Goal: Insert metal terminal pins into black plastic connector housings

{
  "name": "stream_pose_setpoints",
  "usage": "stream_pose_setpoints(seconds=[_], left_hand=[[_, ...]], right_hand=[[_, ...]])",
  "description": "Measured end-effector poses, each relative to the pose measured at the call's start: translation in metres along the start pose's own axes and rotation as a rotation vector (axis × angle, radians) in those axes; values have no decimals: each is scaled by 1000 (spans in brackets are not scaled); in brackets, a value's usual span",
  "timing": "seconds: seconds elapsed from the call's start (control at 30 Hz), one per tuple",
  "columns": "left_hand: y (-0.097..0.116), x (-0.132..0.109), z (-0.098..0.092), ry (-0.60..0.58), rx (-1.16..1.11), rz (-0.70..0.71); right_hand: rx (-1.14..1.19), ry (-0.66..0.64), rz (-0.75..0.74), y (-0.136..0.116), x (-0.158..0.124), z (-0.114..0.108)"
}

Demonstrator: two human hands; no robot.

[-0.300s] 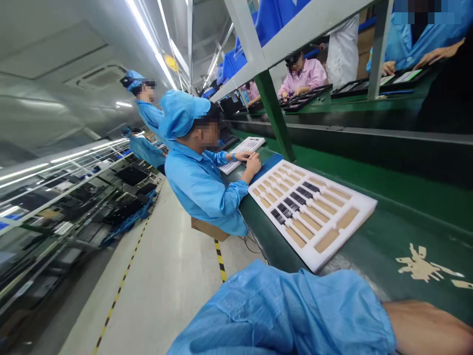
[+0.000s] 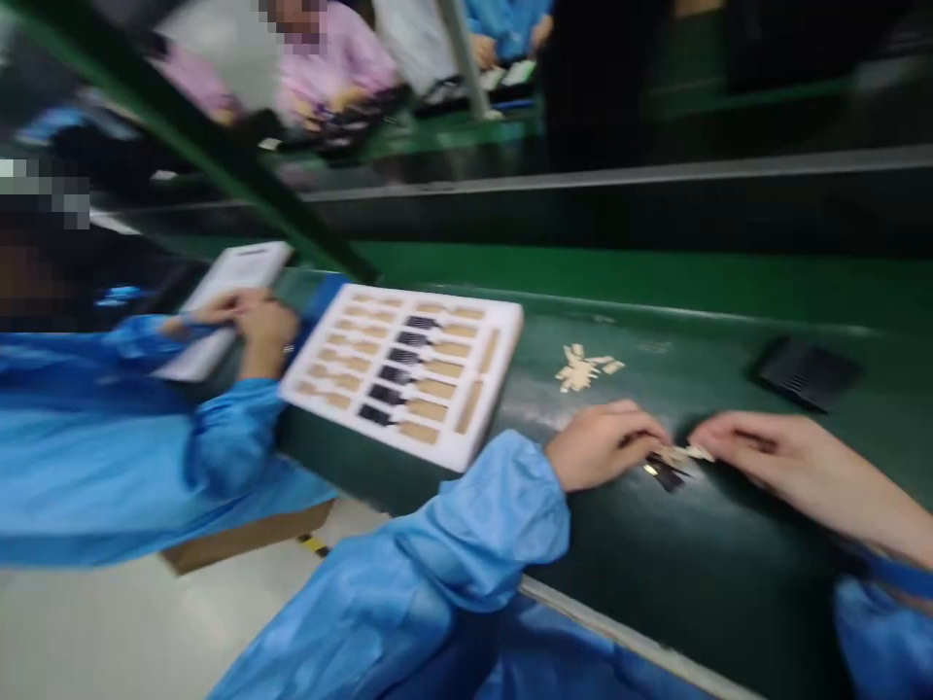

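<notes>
Above the green bench, my left hand (image 2: pixel 608 445) pinches a small flat black part (image 2: pixel 667 474) with a shiny gold-coloured spot. My right hand (image 2: pixel 773 447) faces it from the right, its fingertips closed on a small cream-coloured strip (image 2: pixel 696 453) at the part's upper edge. Motion blur hides whether strip and part are still joined. Beyond my left hand lies a loose heap of similar cream scraps (image 2: pixel 581 369). A dark stack of flat, ridged pieces (image 2: pixel 806 371) rests behind my right hand.
Left of my hands, a white foam tray (image 2: pixel 481 428) has slots, several with black parts in them. A co-worker's hands (image 2: pixel 259 321) are beside another white tray (image 2: pixel 208 345). A green post (image 2: pixel 240 194) slants across the bench (image 2: pixel 729 583). Other people work opposite.
My view has swung right and down, away from the aisle and the co-worker. Both my hands and the black part now show; before, only one forearm and wrist did.
</notes>
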State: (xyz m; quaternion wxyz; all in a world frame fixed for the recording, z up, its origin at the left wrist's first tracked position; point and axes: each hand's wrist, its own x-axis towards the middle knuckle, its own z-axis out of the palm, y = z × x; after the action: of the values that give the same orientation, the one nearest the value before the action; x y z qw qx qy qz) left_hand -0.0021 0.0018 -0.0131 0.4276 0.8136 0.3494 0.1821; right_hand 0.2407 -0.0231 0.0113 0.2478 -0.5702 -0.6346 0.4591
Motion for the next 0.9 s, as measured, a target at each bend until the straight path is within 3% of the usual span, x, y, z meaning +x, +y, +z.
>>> stream_pose_setpoints(seconds=[0.03,0.1,0.17,0.27,0.37,0.57,0.9], left_hand=[[-3,0,1,3,-19,16],[-5,-1,2,-42,-62,65],[-2,-4,0,-94,-106,72],[4,-7,0,-114,-195,-33],[5,-6,0,-48,-277,-137],[3,-3,2,110,-384,-222],[-5,0,10,269,-574,-256]], right_hand=[[40,-91,74,1,-4,-2],[114,-99,173,-2,-4,-3],[172,-109,192,-9,-1,0],[250,-127,185,-18,0,6],[294,-106,178,-19,0,12],[293,70,99,-10,1,32],[236,20,74,-13,-2,46]])
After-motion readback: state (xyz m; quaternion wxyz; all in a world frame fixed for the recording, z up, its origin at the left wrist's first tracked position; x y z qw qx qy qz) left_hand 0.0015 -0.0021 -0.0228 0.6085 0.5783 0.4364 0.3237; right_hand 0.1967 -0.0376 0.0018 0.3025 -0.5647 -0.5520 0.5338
